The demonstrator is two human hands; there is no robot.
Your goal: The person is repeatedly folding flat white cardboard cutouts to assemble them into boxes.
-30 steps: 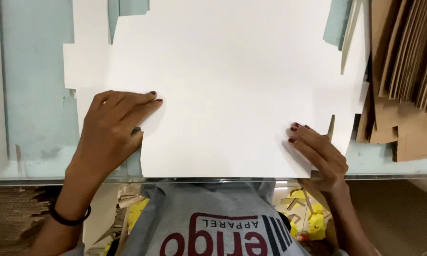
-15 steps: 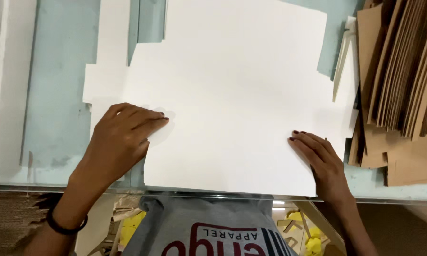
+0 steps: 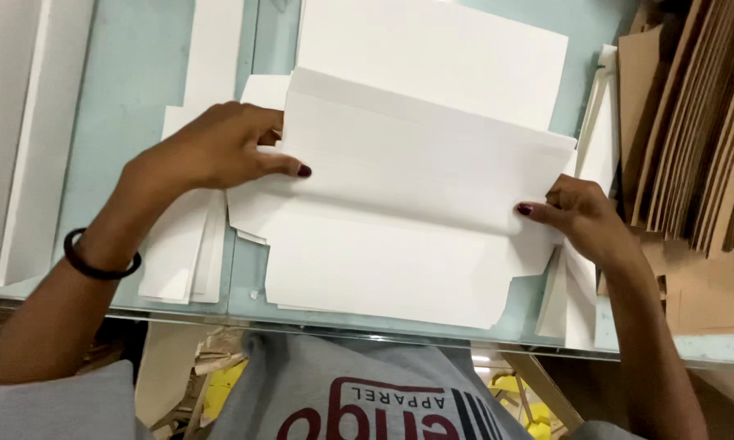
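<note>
Sheet: we see a large white paper sheet (image 3: 399, 204) folded over on the glass tabletop (image 3: 131, 122).
Left hand (image 3: 212, 151): gripping the sheet's left edge.
Right hand (image 3: 583, 216): pinching its right edge.
Cardboard stack (image 3: 693, 138): right of the sheet.

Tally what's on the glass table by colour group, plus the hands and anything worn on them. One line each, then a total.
White folded sheet held by both hands: 1
White paper stacks, left and right: 2
Brown cardboard pile: 1
Hands, left hand and right hand: 2
Black wristband: 1
Total: 7
</note>
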